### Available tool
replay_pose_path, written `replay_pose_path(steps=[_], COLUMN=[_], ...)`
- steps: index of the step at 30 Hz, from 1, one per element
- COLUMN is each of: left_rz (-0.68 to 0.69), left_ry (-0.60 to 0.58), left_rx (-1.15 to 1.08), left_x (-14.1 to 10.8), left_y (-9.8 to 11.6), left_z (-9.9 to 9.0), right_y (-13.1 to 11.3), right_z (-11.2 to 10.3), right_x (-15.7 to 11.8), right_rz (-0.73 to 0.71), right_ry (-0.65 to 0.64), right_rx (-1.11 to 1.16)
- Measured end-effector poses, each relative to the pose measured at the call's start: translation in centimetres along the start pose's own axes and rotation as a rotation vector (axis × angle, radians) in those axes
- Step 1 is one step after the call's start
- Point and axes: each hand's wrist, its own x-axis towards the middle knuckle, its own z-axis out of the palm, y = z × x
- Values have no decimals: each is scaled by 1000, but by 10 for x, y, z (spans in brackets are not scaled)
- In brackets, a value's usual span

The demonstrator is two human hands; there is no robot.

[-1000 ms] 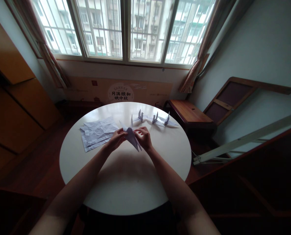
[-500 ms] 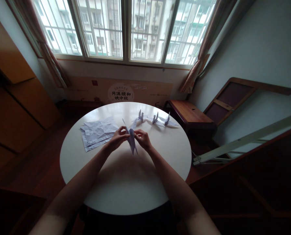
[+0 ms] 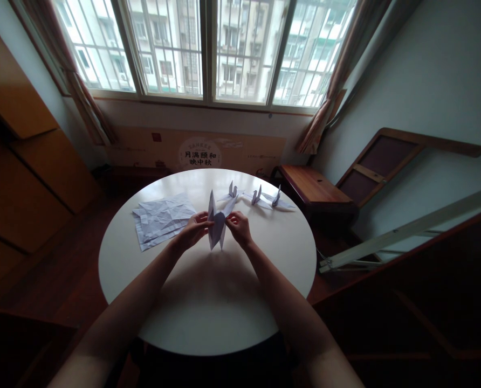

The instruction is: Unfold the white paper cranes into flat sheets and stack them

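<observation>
A folded paper crane (image 3: 217,228), pale and pointed at several ends, is held up over the white round table (image 3: 208,312). My left hand (image 3: 195,227) pinches its left side between thumb and fingers. On the other side, my right hand (image 3: 239,226) grips its right edge with fingertips closed. Beyond my hands stand three finished-looking paper cranes: one (image 3: 233,191) behind the held paper, one (image 3: 257,196) in the middle and one (image 3: 278,199) farthest right. Creased paper sheets (image 3: 162,218) lie flat, overlapping, to the left of my left hand.
Past the table's right rim is a low wooden bench (image 3: 317,185). A barred window (image 3: 208,54) and a printed panel (image 3: 256,145) are at the far side. Wooden cabinets (image 3: 26,188) stand at left; a pale metal frame (image 3: 386,245) leans at right.
The held paper crane has turned in my hands, its upper points swinging rightward and standing more upright. My right hand has shifted slightly right. The other cranes and the sheets have stayed put.
</observation>
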Motion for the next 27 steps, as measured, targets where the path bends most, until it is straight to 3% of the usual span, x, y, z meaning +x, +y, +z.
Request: replay_pose_path(steps=[6, 16, 27], left_rz=[1, 31, 84], left_ry=[-27, -16, 188], left_rx=[-44, -74, -178], left_x=[0, 2, 12], left_y=[1, -1, -2], left_z=[0, 1, -4], right_y=[-7, -12, -9], right_z=[-1, 1, -2], right_x=[-1, 0, 2], right_rz=[92, 118, 265], right_ry=[7, 89, 226], right_rx=[133, 208, 387])
